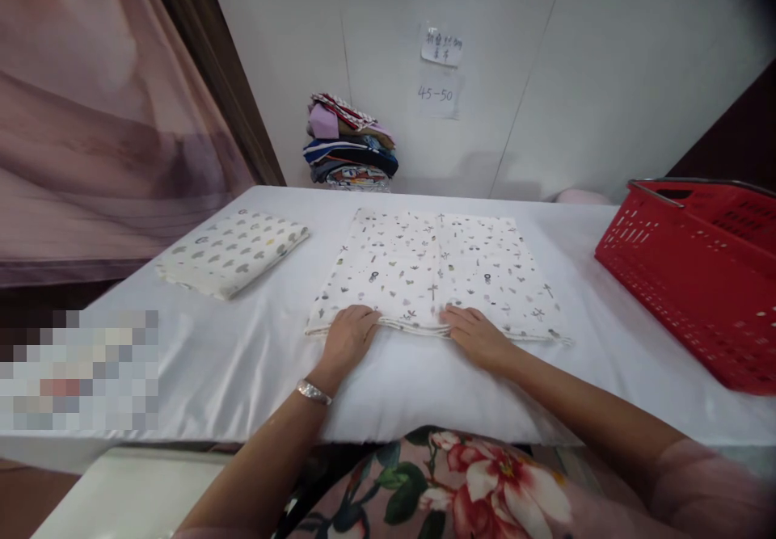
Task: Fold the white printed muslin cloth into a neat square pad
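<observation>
A white cotton cloth (400,260) with small grey and green printed figures lies folded in layers on the table, a crease running down its middle. My left hand (352,333) is at its near edge, left of centre, fingers together over the layered hem and the thumb side mostly hidden. Right of centre, my right hand (476,335) holds the same edge, its fingertips slightly blurred on top of the fabric. Between the two hands the hem waves a little. A silvery bracelet (314,392) circles my left wrist.
Another folded cloth (236,252) with grey motifs lies to the left on the white-covered table (412,393). A red plastic basket (697,280) stands at the right. Behind the table's far edge rises a stack of folded fabrics (350,147). A pink curtain (90,119) hangs at left.
</observation>
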Tool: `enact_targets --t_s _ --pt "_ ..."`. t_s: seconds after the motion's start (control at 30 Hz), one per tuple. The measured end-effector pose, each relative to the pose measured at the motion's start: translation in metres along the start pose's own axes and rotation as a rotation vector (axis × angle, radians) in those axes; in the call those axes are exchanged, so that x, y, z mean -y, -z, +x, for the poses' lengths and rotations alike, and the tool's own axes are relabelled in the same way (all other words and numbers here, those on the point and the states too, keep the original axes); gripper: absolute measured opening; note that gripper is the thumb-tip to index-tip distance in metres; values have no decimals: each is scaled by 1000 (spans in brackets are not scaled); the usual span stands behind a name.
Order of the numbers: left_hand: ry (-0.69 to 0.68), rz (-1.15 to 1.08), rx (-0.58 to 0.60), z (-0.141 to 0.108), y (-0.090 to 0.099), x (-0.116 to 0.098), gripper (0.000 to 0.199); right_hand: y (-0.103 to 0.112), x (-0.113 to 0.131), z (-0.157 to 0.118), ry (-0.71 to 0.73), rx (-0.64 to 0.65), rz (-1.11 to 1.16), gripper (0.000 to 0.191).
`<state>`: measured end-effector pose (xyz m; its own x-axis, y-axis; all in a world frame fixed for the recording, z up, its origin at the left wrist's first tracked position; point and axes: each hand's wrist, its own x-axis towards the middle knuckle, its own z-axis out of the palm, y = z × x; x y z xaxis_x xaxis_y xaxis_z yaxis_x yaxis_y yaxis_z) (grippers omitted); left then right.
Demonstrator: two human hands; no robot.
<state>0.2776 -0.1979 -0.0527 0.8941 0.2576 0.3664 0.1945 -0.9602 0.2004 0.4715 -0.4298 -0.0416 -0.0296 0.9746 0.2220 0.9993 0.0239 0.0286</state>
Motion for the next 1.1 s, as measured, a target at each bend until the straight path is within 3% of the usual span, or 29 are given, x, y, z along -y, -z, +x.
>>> enact_targets --t_s 0.33,0.6,0.77,0.9,1.0,1.1 --pt "-10 27 22 0 1 -2 23 -12 5 -8 -30 -95 45 32" --pt "-15 32 11 -1 0 0 24 -25 4 -6 -119 -22 76 30" --pt "-24 29 -8 -1 -1 1 23 -13 8 -4 -188 45 174 34" --pt "-29 39 -4 -2 0 1 22 5 8 -3 -118 39 320 29" --pt "-36 30 -11 -3 0 2 21 17 0 6 -106 55 479 30" --pt "-53 11 -47 -4 -1 5 21 18 -19 27 -198 49 541 40"
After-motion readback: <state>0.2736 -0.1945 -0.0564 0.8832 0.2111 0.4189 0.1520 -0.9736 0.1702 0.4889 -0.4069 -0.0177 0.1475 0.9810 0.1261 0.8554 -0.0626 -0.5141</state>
